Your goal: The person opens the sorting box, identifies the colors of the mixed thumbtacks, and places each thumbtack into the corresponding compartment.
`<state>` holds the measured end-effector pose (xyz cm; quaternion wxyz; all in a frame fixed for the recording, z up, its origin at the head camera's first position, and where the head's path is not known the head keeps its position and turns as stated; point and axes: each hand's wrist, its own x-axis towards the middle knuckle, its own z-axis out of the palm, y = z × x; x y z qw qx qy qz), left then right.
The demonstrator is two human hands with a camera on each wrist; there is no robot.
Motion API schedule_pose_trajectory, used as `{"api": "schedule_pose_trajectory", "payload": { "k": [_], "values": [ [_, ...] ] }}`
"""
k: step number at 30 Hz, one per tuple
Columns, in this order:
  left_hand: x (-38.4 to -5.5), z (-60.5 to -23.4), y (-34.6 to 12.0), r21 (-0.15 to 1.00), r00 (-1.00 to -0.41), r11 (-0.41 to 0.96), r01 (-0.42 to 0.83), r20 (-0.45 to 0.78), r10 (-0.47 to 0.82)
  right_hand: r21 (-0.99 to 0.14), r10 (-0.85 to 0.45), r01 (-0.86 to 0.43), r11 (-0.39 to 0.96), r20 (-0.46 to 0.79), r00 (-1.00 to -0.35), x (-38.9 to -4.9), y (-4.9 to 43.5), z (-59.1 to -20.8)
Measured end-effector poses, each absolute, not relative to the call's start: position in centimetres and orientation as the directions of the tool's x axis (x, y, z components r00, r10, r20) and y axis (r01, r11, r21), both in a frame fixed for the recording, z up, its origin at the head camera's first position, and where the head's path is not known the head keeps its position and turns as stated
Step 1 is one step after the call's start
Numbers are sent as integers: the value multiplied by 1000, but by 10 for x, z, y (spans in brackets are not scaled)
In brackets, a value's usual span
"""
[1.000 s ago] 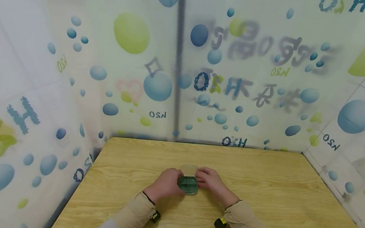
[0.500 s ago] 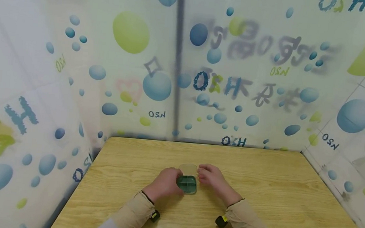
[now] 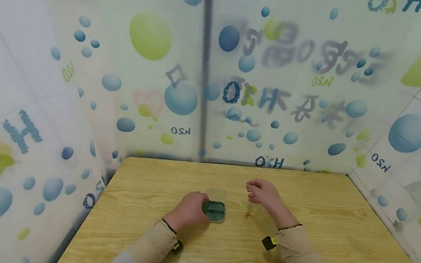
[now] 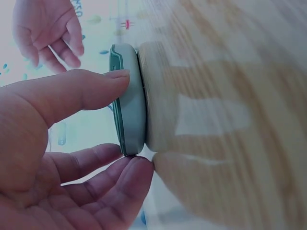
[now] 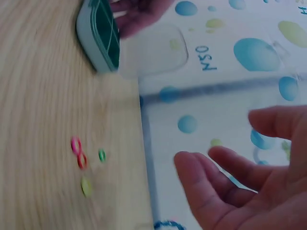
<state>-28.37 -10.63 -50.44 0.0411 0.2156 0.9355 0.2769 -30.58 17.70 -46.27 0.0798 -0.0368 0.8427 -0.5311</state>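
Observation:
A small green box [image 3: 214, 211] with divided compartments stands on the table, its clear lid [image 5: 160, 50] swung open on the far side. My left hand [image 3: 189, 209] grips the box from the left; in the left wrist view the thumb lies on one side [image 4: 133, 105] and fingers touch the other. To the right of the box, my right hand [image 3: 267, 196] is raised above the table with loosely bent fingers and nothing visible in them. Below it lie several tiny coloured rings, among them a pink ring [image 5: 73, 144], a green ring [image 5: 101, 155] and a yellow ring [image 5: 86, 186].
The wood-grain table [image 3: 318, 235] extends around both hands. A curtain-like wall [image 3: 152, 100] printed with bubbles and letters rises behind its far edge, with similar printed walls at both sides.
My right hand has moved away from the box, to the right and upward, and the small rings have come into view on the table. My left hand stays on the box.

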Motion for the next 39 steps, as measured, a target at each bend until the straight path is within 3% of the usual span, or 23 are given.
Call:
{"api": "schedule_pose_trajectory", "payload": {
  "k": [6,12,17,39],
  "values": [
    [-283,-504,-106,525,-899,754,394,48,436,-713,-177,-51,699,-103,-979,-309,191,-465],
    [-283,-504,-105,513,-896,757,405,56,441,-562,-248,-146,814,-110,-963,-310,194,-472],
    [-283,-504,-104,505,-896,765,400,42,441,-503,-291,-200,841,-110,-950,-309,194,-475],
    [-282,-503,-103,497,-896,768,404,46,441,-426,-256,-187,885,-110,-960,-305,182,-486]
  ]
}}
